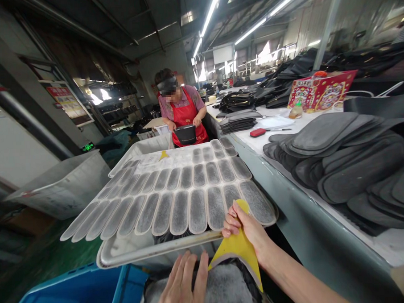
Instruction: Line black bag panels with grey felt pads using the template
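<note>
My right hand (250, 229) is closed round the narrow top of a yellow fan-shaped scraper (238, 250). The scraper's wide edge meets the far side of a grey panel (226, 286) with crinkled black material around it, low in front of me. Fingers outstretched, my left hand (184, 286) lies flat on the left part of that panel. Just beyond, several rows of grey, round-ended panels (179, 210) with pale borders overlap on a board over a white bin (153, 252). A second yellow scraper (164, 155) rests at the board's far end.
A blue crate (77, 293) stands at lower left, a whitish bin (66, 184) behind it. On the right, a long table (289, 165) carries piles of dark panels (352, 158), a red box (320, 92) and a small bottle (297, 110). A co-worker in a red apron (183, 112) holds a black bag-like piece (185, 134).
</note>
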Motion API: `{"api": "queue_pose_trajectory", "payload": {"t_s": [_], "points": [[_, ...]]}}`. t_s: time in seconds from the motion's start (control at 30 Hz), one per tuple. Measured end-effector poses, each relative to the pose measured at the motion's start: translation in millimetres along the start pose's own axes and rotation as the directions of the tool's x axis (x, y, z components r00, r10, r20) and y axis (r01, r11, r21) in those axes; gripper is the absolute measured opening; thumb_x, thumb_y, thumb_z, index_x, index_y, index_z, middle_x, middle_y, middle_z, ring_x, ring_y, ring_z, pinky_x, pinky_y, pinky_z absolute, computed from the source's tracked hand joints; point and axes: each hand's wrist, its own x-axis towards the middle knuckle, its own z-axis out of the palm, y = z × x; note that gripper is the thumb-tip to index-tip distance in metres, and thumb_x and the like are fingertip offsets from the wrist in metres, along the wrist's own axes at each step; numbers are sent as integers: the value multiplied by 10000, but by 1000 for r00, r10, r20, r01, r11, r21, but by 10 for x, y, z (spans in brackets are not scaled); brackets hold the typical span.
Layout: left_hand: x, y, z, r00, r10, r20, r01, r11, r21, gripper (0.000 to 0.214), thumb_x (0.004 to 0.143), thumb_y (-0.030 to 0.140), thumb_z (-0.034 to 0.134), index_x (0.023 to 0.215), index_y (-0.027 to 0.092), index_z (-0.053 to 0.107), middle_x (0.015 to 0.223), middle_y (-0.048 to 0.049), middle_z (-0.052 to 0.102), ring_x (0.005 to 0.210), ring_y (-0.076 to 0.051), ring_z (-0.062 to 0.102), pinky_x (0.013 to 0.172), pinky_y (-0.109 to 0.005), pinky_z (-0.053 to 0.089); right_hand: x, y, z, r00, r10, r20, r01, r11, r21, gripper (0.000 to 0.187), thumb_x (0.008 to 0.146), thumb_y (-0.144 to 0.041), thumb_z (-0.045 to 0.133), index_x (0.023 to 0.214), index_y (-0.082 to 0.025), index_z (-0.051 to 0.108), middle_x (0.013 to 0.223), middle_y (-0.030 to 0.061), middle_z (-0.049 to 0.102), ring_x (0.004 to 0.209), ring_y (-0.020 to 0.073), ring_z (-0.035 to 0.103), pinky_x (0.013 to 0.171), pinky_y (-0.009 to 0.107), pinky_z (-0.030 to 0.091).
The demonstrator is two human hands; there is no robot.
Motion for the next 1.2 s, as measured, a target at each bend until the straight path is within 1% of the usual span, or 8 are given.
{"api": "queue_pose_trajectory", "payload": {"t_s": [0.3,0.6,0.8,0.93,1.0,1.1,1.17,1.2], "points": [[23,37,-9,999,-40,-22,39,998,-40,489,857,-16,476,1288,211,518,1131,-37,705,1093,-211,657,932,-324,555,-173,11,-11,991,-123,-57,125,992,33,462,668,-438,846,609,-199,455,462,-107,337,430,65,299,481,233,421],[18,44,5,999,-51,-3,51,997,-57,485,861,-21,482,1283,213,532,1134,-35,698,1086,-212,658,928,-332,555,-298,56,-101,968,-194,-157,203,978,43,479,625,-438,872,612,-200,457,477,-103,346,434,68,301,467,248,435],[5,57,-7,999,-29,22,29,999,-27,635,776,-122,455,1308,218,526,1153,-45,696,1111,-222,650,956,-338,555,-372,136,-147,947,-243,-212,260,964,55,465,664,-430,850,617,-203,447,486,-100,338,442,69,304,477,248,442],[8,-39,-4,996,6,91,-3,1000,-29,740,725,-108,460,1398,199,441,1247,-67,668,1184,-236,616,979,-338,551,-533,-13,-251,927,-293,-234,322,942,96,453,655,-380,858,640,-212,437,507,-103,322,449,66,304,489,229,447],[15,-108,-1,992,35,124,-25,996,-85,780,710,-19,524,1453,160,370,1325,-107,621,1235,-271,578,993,-362,541,-684,-202,-308,899,-350,-264,394,910,133,440,657,-350,848,651,-218,428,526,-102,326,463,66,324,512,213,465],[32,-99,-52,990,64,129,-38,980,-195,827,696,125,607,1473,87,329,1397,-182,547,1279,-328,530,1005,-417,525,-986,-483,-267,809,-482,-336,547,827,130,316,737,-343,769,689,-231,477,572,-84,371,519,84,402,616,226,523],[50,40,-172,995,12,103,15,965,-262,740,735,93,582,1450,141,394,1411,-149,543,1283,-296,533,1034,-409,501,-1200,-541,-133,767,-539,-348,594,802,66,245,792,-394,710,724,-248,525,612,-63,422,594,114,479,722,285,550],[59,144,-266,994,-49,102,79,945,-316,680,767,56,550,1423,201,444,1396,-103,567,1265,-260,554,1036,-380,500,-1299,-508,-49,765,-550,-335,593,805,31,240,800,-432,697,740,-259,543,637,-52,450,638,132,514,765,320,552]]}}
